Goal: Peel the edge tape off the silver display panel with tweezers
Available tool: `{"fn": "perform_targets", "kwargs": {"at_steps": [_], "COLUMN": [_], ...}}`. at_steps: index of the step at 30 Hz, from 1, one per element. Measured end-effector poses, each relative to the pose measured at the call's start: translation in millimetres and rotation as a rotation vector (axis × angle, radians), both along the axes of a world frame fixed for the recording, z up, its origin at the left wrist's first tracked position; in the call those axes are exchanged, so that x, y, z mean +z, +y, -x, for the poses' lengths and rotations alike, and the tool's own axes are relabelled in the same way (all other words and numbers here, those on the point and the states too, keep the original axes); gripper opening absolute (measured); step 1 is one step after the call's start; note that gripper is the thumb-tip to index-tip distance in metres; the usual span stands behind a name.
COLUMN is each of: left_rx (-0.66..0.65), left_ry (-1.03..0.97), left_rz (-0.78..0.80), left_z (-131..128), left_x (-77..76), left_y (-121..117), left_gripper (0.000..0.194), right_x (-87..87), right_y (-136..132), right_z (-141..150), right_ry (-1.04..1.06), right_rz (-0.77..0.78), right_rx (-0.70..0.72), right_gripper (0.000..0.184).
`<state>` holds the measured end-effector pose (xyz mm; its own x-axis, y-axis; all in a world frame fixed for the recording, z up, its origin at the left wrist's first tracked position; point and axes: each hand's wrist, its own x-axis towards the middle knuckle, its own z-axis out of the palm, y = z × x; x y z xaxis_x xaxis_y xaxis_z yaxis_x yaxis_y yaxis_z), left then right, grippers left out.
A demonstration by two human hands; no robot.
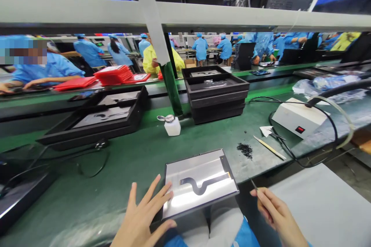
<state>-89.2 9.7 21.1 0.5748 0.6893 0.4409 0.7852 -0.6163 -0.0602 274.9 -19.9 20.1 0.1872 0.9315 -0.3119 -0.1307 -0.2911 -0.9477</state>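
Note:
A flat display panel (203, 170) with a silvery back lies at the bench's front edge, its near side sticking out over the edge. Across its back runs a dark, curved flex cable (199, 190). My left hand (146, 210) is open with fingers spread, the fingertips touching the panel's left edge. To the right of the panel, my right hand (274, 210) is closed on a slim pointed metal tool (253, 184), which looks like tweezers. Most of that tool is hidden by the fingers. Its tip is apart from the panel.
Black trays (218, 98) are stacked behind the panel; more trays (101, 117) with panels stand left. A white pump bottle (172, 126), dark scraps (245, 149), a pale stick-like tool (269, 148) and a white box (301, 117) with cables lie around. A shelf beam (87, 11) crosses overhead.

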Motion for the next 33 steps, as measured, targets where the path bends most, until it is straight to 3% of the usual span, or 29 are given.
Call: {"fn": "perform_targets", "kwargs": {"at_steps": [3, 6, 9, 11, 15, 19, 24, 29, 33], "left_rx": [-0.044, -0.198, -0.391, -0.484, -0.652, -0.694, -0.731, -0.69, -0.563], "left_ry": [0.013, 0.017, 0.028, -0.003, -0.069, -0.142, -0.191, -0.383, -0.662], "left_rz": [-0.069, -0.094, 0.044, 0.162, 0.438, 0.604, 0.681, 0.81, 0.878], "left_z": [-16, -54, -109, -146, -203, -229, -237, -236, -228], "left_x": [30.7, 70.8, 101.2, 109.0, 97.8, 76.8, 66.5, 65.0, 60.8], "left_y": [17, 41, 70, 89, 117, 131, 144, 153, 166], "left_gripper": [0.041, 0.036, 0.032, 0.029, 0.021, 0.023, 0.029, 0.037, 0.041], "right_x": [6.3, 18.6, 33.8, 42.8, 53.3, 57.1, 64.2, 75.0, 62.2], "right_y": [13, 29, 42, 48, 57, 64, 76, 98, 121], "right_z": [-4, -12, -18, -19, -19, -28, -46, -66, -90], "right_ry": [-0.095, -0.348, -0.612, -0.737, -0.876, -0.855, -0.795, -0.8, -0.922], "right_rz": [-0.089, -0.225, -0.304, -0.347, -0.404, -0.453, -0.504, -0.582, -0.566], "right_rx": [0.08, 0.187, 0.218, 0.223, 0.22, 0.241, 0.299, 0.284, 0.111], "right_gripper": [0.054, 0.039, 0.022, 0.015, 0.015, 0.013, 0.01, 0.014, 0.029]}}
